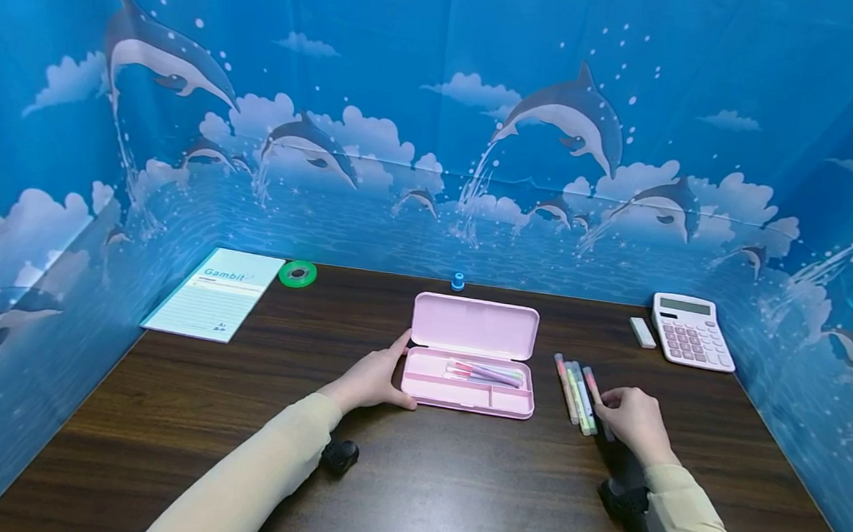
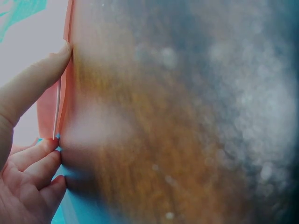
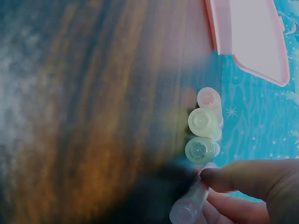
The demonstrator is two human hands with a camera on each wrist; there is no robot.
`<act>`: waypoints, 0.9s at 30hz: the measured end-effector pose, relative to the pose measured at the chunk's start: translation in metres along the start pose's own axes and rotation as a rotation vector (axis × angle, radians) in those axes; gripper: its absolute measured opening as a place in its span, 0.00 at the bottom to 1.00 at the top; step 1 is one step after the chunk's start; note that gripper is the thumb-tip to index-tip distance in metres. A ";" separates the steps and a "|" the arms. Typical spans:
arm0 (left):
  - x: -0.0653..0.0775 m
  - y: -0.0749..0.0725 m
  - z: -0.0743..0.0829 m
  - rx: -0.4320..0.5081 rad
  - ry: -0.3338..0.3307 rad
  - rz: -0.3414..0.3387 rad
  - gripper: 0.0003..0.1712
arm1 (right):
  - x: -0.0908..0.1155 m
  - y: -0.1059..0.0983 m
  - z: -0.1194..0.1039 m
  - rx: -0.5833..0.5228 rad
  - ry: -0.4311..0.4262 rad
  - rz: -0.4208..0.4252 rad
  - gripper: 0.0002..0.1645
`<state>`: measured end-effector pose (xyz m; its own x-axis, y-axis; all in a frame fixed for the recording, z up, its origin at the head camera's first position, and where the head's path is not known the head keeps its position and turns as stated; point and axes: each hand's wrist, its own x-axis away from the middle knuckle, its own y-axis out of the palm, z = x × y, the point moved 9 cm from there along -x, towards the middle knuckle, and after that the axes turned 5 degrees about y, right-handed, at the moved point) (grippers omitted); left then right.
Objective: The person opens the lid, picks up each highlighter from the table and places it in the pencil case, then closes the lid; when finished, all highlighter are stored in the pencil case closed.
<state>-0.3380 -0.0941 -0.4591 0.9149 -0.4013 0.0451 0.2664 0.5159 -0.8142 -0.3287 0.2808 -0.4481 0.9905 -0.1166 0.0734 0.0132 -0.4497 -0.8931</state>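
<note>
A pink pencil case (image 1: 474, 327) lies with its lid raised; several slim pens (image 1: 486, 374) with pink, purple and pale caps rest in its back compartment. At the case's left end my left hand (image 1: 376, 379) holds it, thumb against the front corner and fingers along the side by the hinge. To the right of the case, my right hand (image 1: 634, 418) pinches a marker (image 3: 184, 211) with a pinkish top and a pale purple end between thumb and fingers. Just left of that marker, a peach marker (image 1: 566, 387), a yellow-green marker (image 1: 580, 399) and a pale blue-green marker (image 3: 200, 150) lie side by side.
Towards the back left are a Gambit notepad (image 1: 217, 293) and a green roll of tape (image 1: 297, 273). A small blue object (image 1: 459, 282) stands behind the case. A white eraser (image 1: 643, 333) and a pink-and-white calculator (image 1: 694, 332) lie back right. A dolphin-print curtain (image 1: 438, 117) borders the table.
</note>
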 end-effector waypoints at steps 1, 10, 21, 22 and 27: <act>0.000 0.000 0.000 0.000 -0.001 -0.001 0.70 | 0.000 0.000 0.001 -0.009 0.001 0.002 0.14; 0.001 0.000 0.000 0.005 -0.013 -0.003 0.70 | 0.005 -0.009 0.002 -0.042 -0.016 0.099 0.10; 0.000 0.001 -0.001 0.004 -0.018 -0.016 0.70 | 0.008 -0.017 -0.008 -0.034 -0.030 0.155 0.09; 0.000 0.001 0.000 0.005 -0.017 -0.014 0.70 | 0.009 -0.017 -0.010 -0.031 -0.033 0.153 0.09; 0.000 0.001 0.001 0.003 -0.010 -0.012 0.70 | 0.010 -0.017 -0.021 -0.019 -0.059 0.142 0.07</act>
<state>-0.3374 -0.0928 -0.4598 0.9146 -0.3998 0.0610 0.2785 0.5133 -0.8118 -0.3216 0.2685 -0.4233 0.9885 -0.1282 -0.0798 -0.1296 -0.4493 -0.8839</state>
